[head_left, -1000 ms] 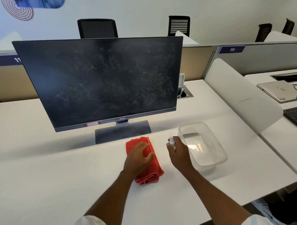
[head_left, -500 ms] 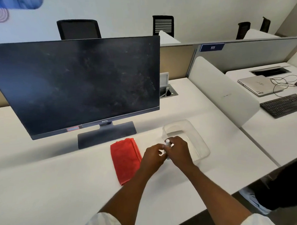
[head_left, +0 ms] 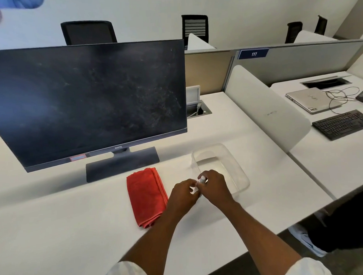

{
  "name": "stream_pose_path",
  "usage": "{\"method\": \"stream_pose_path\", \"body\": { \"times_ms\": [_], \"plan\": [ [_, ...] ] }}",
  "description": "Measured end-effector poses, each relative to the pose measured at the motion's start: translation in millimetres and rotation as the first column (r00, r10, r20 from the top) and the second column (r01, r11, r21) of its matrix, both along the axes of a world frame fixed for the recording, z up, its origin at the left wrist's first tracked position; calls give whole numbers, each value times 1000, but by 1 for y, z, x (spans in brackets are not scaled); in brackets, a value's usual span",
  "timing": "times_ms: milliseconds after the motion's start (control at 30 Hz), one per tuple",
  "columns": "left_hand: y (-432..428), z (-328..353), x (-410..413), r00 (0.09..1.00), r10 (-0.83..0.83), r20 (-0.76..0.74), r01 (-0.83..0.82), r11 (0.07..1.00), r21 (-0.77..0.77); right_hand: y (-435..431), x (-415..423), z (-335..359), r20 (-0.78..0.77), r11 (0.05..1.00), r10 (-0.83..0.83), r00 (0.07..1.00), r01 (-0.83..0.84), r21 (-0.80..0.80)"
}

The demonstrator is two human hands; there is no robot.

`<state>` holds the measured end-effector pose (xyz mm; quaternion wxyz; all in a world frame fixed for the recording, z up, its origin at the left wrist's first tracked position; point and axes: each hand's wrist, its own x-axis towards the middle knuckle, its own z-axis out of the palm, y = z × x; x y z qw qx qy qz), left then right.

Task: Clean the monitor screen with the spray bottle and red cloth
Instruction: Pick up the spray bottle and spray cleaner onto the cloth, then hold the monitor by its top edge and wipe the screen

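A dark monitor (head_left: 89, 103) with a smudged, dusty screen stands on the white desk (head_left: 56, 234). In front of its base lies a folded red cloth (head_left: 146, 197), untouched. Just right of the cloth, both hands meet around a small white spray bottle (head_left: 202, 179). My right hand (head_left: 215, 187) wraps the bottle's body, so only the top shows. My left hand (head_left: 183, 196) pinches at the bottle from the left side.
A clear plastic tub (head_left: 220, 166) sits directly behind my hands. A white divider panel (head_left: 264, 111) separates the neighbouring desk, which holds a laptop (head_left: 313, 99), a black keyboard (head_left: 342, 124) and cables. A cable hatch (head_left: 197, 111) lies behind the monitor. Office chairs stand beyond the partition.
My left hand left the red cloth and came across to join my right hand on the spray bottle. The view swung to the right.
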<state>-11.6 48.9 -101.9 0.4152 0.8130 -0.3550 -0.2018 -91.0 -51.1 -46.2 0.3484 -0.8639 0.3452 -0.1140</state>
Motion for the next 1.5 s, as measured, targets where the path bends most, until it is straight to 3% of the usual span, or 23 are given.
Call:
{"method": "stream_pose_path", "body": {
  "times_ms": [233, 367, 467, 567, 700, 767, 833, 933, 1067, 1267, 1367, 1500],
  "plan": [
    [3, -1, 1, 1000, 22, -9, -22, 999, 24, 2, 1, 1, -56, 992, 16, 998, -23, -122],
    [12, 4, 5, 999, 12, -44, -10, 999, 31, 14, 11, 17, 181, 934, 26, 983, 41, -356],
    [25, 14, 16, 999, 34, -25, -34, 999, 0, 29, 29, 36, 345, 892, 86, 935, 82, -445],
    [42, 19, 29, 974, 222, -50, -225, 973, -51, 48, 49, 47, 415, 893, 156, 896, 52, -446],
    [71, 13, 51, 847, 515, -135, -497, 856, 143, 71, 72, 38, 328, 977, 161, 931, -102, -188],
    [85, 12, 62, 808, 587, -46, -571, 801, 178, 77, 81, 22, 182, 991, 130, 975, -126, -33],
    [97, 11, 69, 799, 601, 15, -584, 770, 255, 80, 87, 4, 34, 995, 86, 996, -88, 57],
    [106, 7, 72, 790, 613, -31, -551, 731, 402, 82, 94, -21, -160, 992, 63, 985, -44, 120],
    [106, 6, 81, 766, 634, -106, -538, 722, 434, 89, 104, -41, -356, 988, 98, 929, -49, 145],
    [111, 5, 98, 743, 649, -163, -530, 720, 449, 89, 117, -49, -389, 976, 62, 919, 26, 218],
    [112, 4, 104, 734, 644, -214, -521, 737, 431, 84, 124, -51, -371, 940, 51, 927, 82, 333],
    [115, 6, 119, 703, 593, -392, -507, 805, 309, 79, 132, -36, -242, 728, -11, 970, 174, 664]
  ]
}}
